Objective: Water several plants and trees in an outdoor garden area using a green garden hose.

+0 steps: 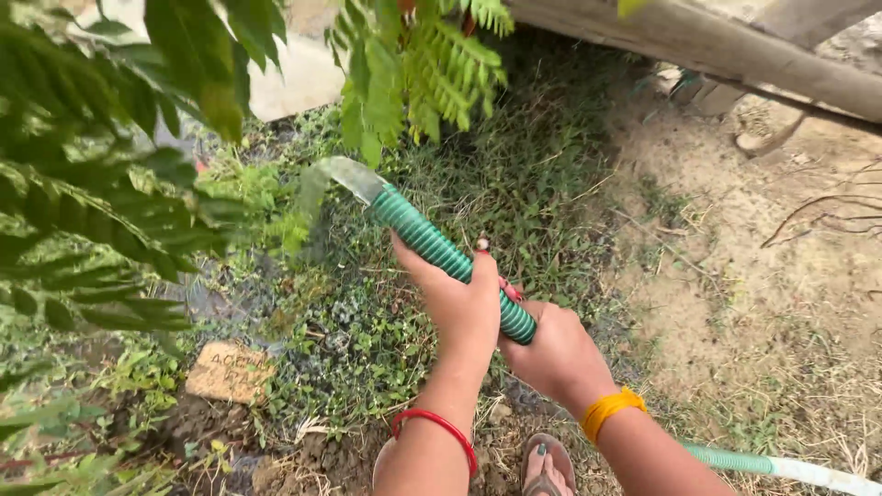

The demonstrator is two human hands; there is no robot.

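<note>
A green ribbed hose (432, 243) runs up and to the left from my hands, which both grip it. My left hand (457, 305), a red bangle on its wrist, is wrapped around the hose higher up. Just behind it my right hand (556, 354), with a yellow band on the wrist, holds the lower part. Water (342, 174) streams out of the hose's open end towards the leafy plants on the left. More of the hose (735, 457) trails along the ground at the bottom right, where it turns white.
Green fern-like leaves (110, 211) hang over the left and top. Low weeds cover wet ground in the middle, with a flat tan stone (230, 370) at lower left. Dry sandy soil (763, 276) lies to the right, a wooden log (735, 55) above. My sandalled foot (547, 468) shows below.
</note>
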